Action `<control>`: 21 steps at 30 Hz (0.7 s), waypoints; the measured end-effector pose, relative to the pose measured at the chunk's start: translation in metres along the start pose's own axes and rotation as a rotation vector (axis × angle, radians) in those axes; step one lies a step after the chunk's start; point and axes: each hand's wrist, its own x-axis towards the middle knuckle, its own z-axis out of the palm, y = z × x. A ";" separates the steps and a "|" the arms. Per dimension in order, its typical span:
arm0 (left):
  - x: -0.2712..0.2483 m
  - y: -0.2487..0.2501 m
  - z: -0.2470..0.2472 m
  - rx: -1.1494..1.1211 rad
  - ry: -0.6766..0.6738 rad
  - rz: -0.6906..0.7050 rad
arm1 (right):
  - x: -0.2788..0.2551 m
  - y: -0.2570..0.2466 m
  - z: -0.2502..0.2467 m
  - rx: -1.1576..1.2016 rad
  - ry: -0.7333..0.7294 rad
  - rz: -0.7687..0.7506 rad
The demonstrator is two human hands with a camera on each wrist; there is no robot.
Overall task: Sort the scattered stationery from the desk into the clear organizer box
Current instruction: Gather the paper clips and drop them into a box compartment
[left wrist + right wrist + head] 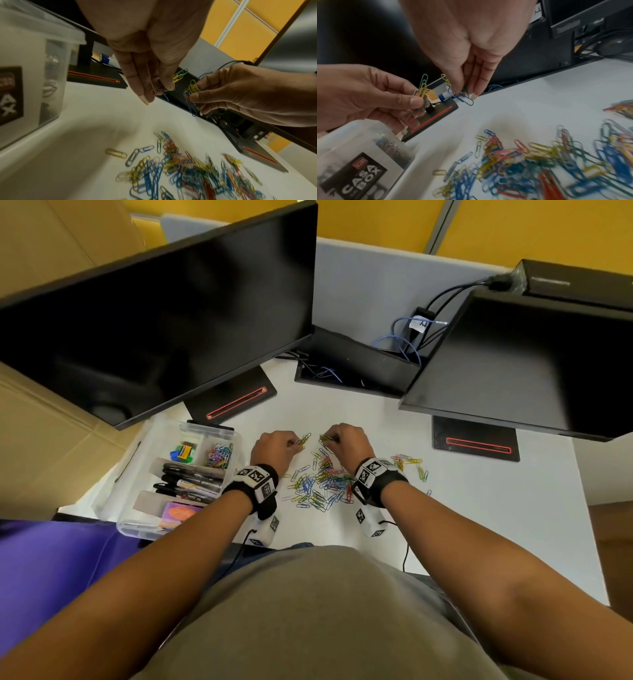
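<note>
Two hands (310,443) above paper clips (320,484)

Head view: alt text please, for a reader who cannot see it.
Both hands, left hand and right hand, each pinch a few coloured paper clips above a loose pile of clips on a white desk. A clear organizer box stands to their left.

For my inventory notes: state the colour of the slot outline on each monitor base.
Red-orange, on the black monitor bases; clearest in the head view.
</note>
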 end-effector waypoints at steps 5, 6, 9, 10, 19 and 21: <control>-0.001 -0.010 -0.027 -0.027 0.059 -0.015 | 0.012 -0.041 -0.005 0.094 0.014 -0.057; -0.002 -0.013 -0.032 -0.030 0.079 -0.019 | 0.014 -0.050 -0.003 0.105 0.011 -0.073; -0.007 -0.026 -0.051 -0.027 0.135 -0.055 | 0.021 -0.073 0.006 0.124 0.001 -0.113; -0.008 -0.031 -0.056 -0.028 0.152 -0.069 | 0.022 -0.081 0.009 0.136 -0.001 -0.124; -0.025 -0.083 -0.099 0.059 0.296 -0.176 | 0.025 -0.140 0.041 0.200 -0.058 -0.223; -0.027 -0.092 -0.103 0.098 0.268 -0.201 | 0.026 -0.149 0.046 0.200 -0.067 -0.242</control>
